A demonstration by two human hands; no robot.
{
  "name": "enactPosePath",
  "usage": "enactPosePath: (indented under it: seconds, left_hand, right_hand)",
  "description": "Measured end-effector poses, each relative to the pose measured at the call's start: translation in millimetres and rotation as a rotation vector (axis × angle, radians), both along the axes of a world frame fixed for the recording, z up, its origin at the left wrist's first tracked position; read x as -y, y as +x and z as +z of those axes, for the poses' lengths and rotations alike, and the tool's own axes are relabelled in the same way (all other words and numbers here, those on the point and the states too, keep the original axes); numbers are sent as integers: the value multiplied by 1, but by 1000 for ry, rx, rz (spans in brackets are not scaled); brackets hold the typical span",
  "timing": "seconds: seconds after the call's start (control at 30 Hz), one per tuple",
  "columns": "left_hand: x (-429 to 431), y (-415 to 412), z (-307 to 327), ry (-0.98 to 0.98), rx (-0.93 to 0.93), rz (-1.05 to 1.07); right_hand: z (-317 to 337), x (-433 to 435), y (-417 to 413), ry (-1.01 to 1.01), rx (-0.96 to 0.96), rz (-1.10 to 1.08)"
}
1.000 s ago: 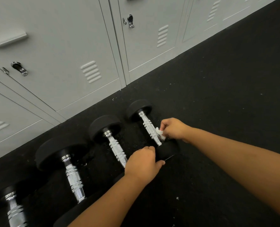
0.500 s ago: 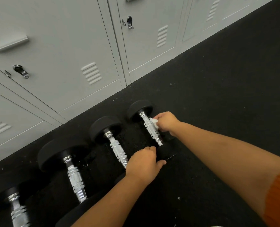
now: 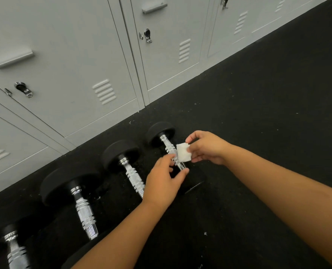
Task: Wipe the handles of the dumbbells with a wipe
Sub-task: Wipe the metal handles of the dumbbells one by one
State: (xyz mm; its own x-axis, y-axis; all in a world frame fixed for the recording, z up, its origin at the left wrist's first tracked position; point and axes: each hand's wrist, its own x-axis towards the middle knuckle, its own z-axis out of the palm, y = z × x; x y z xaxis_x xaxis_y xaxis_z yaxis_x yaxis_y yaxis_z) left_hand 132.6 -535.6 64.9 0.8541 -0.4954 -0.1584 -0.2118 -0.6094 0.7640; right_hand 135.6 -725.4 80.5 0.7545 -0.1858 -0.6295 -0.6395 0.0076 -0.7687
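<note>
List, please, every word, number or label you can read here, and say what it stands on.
None: no text can be read in this view.
The dumbbell heads show no numbers, the lockers bear no labels, and the wipe is blank.

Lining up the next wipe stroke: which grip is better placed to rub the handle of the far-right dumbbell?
Right. The right grip pinches the wipe directly over that handle; the left grip holds nothing and sits by the handle's near end.
</note>
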Motion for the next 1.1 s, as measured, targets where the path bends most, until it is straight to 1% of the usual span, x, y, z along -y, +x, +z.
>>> enactPosePath:
  seconds: [0.13, 0.23, 0.4, 0.53, 0.6, 0.67, 0.77, 0.87, 0.97, 1.03, 1.1]
  left_hand:
    - [2, 2, 9, -134, 115, 15]
    - [0, 2, 14, -190, 107, 56]
    - [-7, 2, 21, -263, 82, 151]
    - [-11, 0, 22, -294, -61, 187]
    - [-13, 0, 21, -361, -235, 232]
    - [-17, 1, 22, -469, -431, 269]
    - [-25, 3, 26, -599, -584, 269]
    - [-28, 3, 32, -671, -653, 288]
    - [-30, 4, 36, -714, -692, 354]
    - [-30, 6, 36, -722, -702, 424]
    - [-29, 6, 35, -687, -694, 468]
  right_hand:
    - [17, -12, -9, 70, 68, 13]
    - [25, -20, -16, 151, 124, 36]
    - [24, -30, -23, 166, 183, 8]
    - [22, -36, -26, 128, 193, 30]
    - [21, -37, -28, 150, 202, 30]
    - [21, -38, -30, 214, 216, 24]
    - [22, -40, -32, 301, 237, 45]
    - [21, -42, -32, 303, 233, 40]
    - [17, -41, -33, 267, 206, -26]
    - [15, -40, -34, 258, 151, -43]
    - [15, -40, -36, 250, 108, -1]
